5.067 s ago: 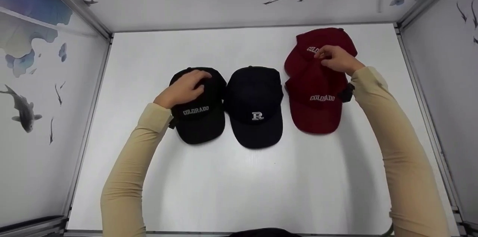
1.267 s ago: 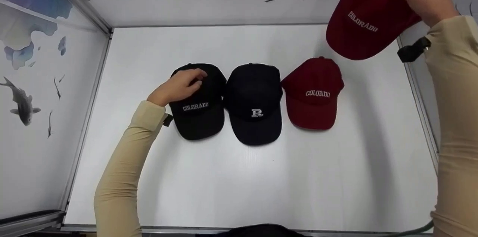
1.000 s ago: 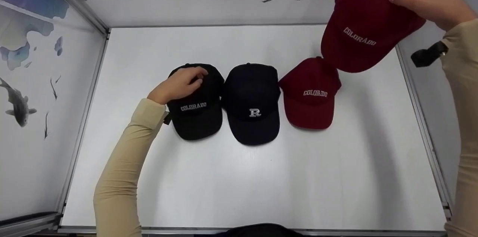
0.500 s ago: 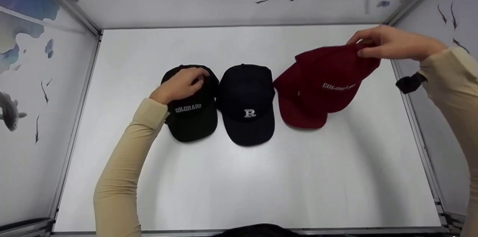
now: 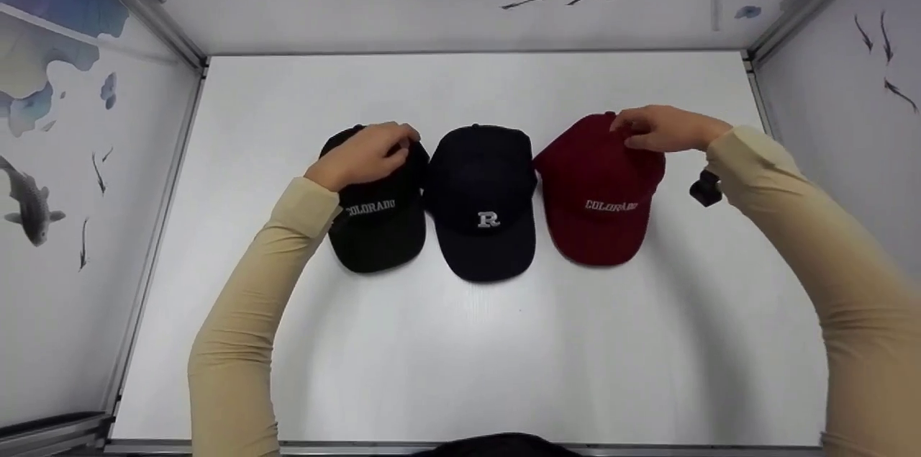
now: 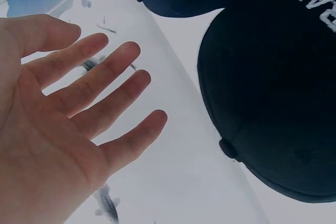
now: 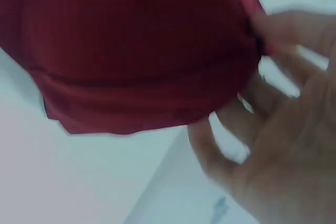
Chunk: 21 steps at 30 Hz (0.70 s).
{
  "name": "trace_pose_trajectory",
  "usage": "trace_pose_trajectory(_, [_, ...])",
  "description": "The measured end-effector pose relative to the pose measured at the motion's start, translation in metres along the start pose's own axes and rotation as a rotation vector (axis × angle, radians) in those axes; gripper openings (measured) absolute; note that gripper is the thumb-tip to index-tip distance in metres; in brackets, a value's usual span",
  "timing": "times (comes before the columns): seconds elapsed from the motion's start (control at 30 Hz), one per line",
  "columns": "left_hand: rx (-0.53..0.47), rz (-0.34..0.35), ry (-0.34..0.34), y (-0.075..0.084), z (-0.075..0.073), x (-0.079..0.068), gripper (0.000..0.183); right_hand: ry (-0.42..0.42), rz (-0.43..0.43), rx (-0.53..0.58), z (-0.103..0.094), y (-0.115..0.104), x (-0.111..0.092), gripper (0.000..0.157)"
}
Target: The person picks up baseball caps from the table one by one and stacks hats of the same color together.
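A red baseball cap (image 5: pixel 597 230) lettered COLORADO lies over a second red cap, which it hides almost wholly. My right hand (image 5: pixel 669 128) pinches the top cap's crown at the back; the right wrist view has the thumb and fingers (image 7: pixel 207 150) at the edge of the red crown (image 7: pixel 136 51). Left of it sits a navy cap (image 5: pixel 481 176) with a white R. Farthest left is a black COLORADO cap (image 5: pixel 378 241). Above that one hovers my left hand (image 5: pixel 367 155), fingers loose and holding nothing; in the left wrist view it is apart from the black cap (image 6: pixel 268 87).
The caps stand side by side on a white table (image 5: pixel 460 370), brims toward me. White panels printed with fish enclose it, a back wall (image 5: pixel 403 11), a left wall (image 5: pixel 72 313) and a right wall (image 5: pixel 849 155). A dark rounded thing (image 5: pixel 496 446) shows at the bottom edge.
The right hand lifted the rear red cap up to the right, then brought it down and left onto the front red cap. The left hand stayed over the black cap, shifting slightly.
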<state>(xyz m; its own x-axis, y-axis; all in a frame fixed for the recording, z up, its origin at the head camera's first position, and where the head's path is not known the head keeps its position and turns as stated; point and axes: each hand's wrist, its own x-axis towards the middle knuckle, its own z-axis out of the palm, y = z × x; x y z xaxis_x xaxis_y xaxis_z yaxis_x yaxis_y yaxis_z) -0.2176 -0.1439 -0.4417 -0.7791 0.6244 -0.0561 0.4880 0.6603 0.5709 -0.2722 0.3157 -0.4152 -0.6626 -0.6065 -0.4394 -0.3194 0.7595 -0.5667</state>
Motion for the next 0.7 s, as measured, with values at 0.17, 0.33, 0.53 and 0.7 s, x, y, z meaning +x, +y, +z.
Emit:
trace_pose_trajectory(0.17, [0.001, 0.003, -0.019, 0.002, 0.002, 0.001, 0.031, 0.158, 0.035, -0.094, 0.017, 0.017, 0.016, 0.026])
trace_pose_trajectory(0.33, [0.0, -0.004, 0.001, 0.0, 0.002, -0.005, 0.03, 0.337, 0.002, -0.148, 0.034, 0.029, 0.026, 0.021])
trace_pose_trajectory(0.53, [-0.001, 0.017, 0.015, -0.001, 0.003, -0.002, 0.03, 0.446, -0.007, -0.125, 0.043, 0.031, 0.033, 0.021])
trace_pose_trajectory(0.7, [-0.008, 0.035, 0.018, 0.0, 0.005, 0.001, 0.03, 0.432, -0.037, -0.067, 0.037, 0.03, 0.03, 0.021])
